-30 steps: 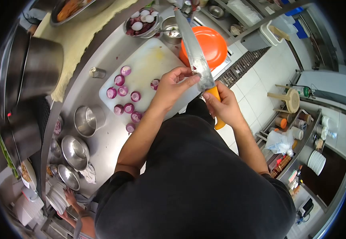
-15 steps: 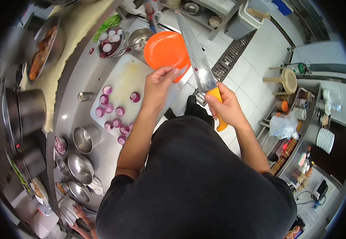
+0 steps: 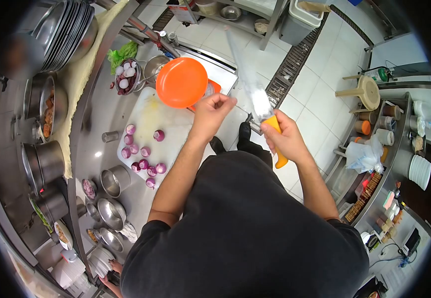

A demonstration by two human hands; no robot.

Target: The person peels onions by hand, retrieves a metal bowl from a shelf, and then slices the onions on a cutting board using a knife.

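Observation:
My right hand (image 3: 289, 138) is wrapped round the yellow handle of a large kitchen knife (image 3: 261, 105). Its blade points up and away over the floor, blurred by motion. My left hand (image 3: 210, 114) has thumb and fingers pinched together beside a shallow orange dish (image 3: 181, 82); whatever is between them is too small to make out. The dish overhangs a white cutting board (image 3: 173, 129), with an orange base partly showing under it. Several trimmed red onions (image 3: 145, 151) lie on the board's near left part.
Beyond the board stand a bowl of onion pieces and whitish rounds (image 3: 124, 82) and green lettuce (image 3: 122, 55). Metal bowls (image 3: 111, 213) and a pot (image 3: 115, 181) sit at left. Another person's hands (image 3: 110, 278) touch stacked plates at lower left. A stool (image 3: 367, 93) stands at right.
The knife blade has swung and is now blurred. My left hand has drawn back a little to the right of the orange dish, still pinched. The whole view has shifted slightly.

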